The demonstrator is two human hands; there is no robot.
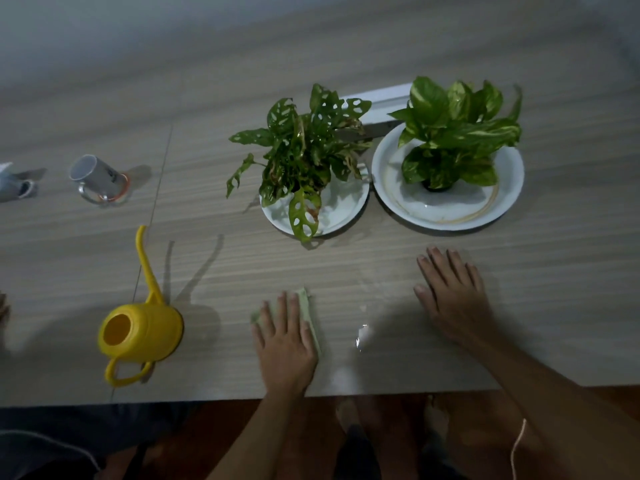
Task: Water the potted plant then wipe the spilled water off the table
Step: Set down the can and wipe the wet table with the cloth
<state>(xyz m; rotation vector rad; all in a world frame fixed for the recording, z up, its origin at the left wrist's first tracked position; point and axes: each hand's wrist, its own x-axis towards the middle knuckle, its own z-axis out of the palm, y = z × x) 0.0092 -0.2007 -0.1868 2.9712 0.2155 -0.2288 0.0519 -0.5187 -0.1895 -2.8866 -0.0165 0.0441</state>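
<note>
My left hand [284, 336] lies flat on a pale green cloth [309, 315] near the table's front edge, fingers spread, pressing it to the wood. A shiny puddle of water [362, 336] sits just right of the cloth. My right hand [450, 296] rests flat and empty on the table, further right. Beyond them stand two potted plants on white plates: one with holed leaves [304, 150] on the smaller plate [346, 209], and one with broad variegated leaves [457, 133] on the larger plate [450, 209]. A yellow watering can [142, 334] stands to the left.
A grey mug [97, 176] stands on a coaster at the back left, and a white object [10, 183] shows at the left edge. A seam in the tabletop [156, 202] runs front to back. The table's front edge [207, 400] is close to my body.
</note>
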